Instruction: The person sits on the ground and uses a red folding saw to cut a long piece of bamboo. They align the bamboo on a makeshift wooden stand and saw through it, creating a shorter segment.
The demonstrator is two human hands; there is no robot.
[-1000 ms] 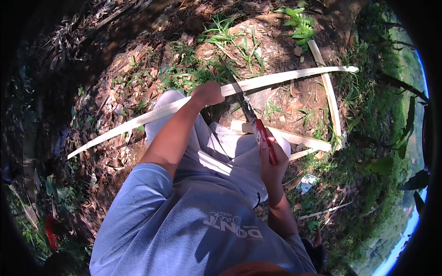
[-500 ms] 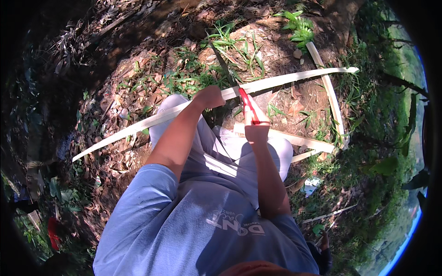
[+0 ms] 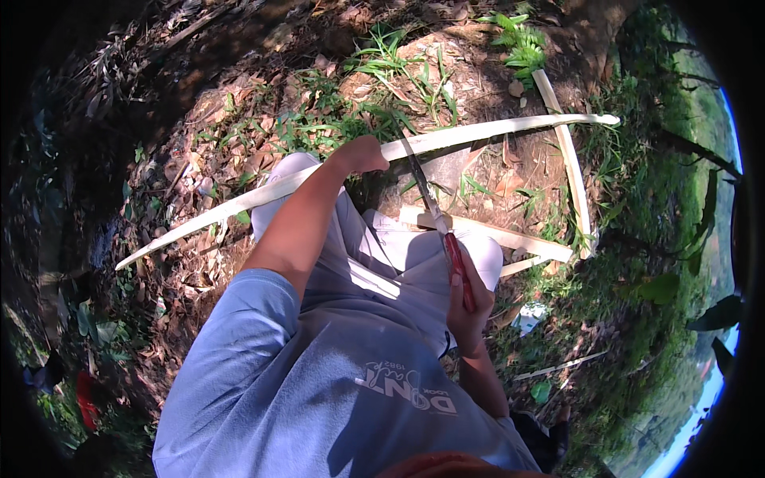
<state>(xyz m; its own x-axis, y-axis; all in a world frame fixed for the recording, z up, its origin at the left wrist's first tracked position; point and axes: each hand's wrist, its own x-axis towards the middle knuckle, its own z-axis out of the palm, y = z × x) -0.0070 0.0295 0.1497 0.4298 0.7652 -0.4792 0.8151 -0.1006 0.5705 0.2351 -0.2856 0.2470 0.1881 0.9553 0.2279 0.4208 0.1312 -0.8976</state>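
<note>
A long pale wooden strip (image 3: 478, 133) slants across in front of me, its left part passing over my left thigh. My left hand (image 3: 365, 154) is closed around it near the middle. In my right hand (image 3: 470, 312) is the red handle of a hand saw (image 3: 420, 177). Its narrow dark blade crosses the strip just right of my left hand, with the tip beyond the strip's far edge. I cannot make out the teeth or any cut. A pale wooden board (image 3: 510, 237) lies by my right knee, below the blade's handle end.
Another pale strip (image 3: 572, 163) lies on the ground at right, passing under the long strip's right end. Dry leaves and grass tufts (image 3: 390, 64) cover the ground ahead. A white scrap (image 3: 530, 317) and a thin stick (image 3: 562, 366) lie at my right. Something red (image 3: 88, 401) shows far left.
My right hand has drawn the saw back toward my body, so more blade shows on my side of the strip. My left hand still grips the strip in nearly the same place.
</note>
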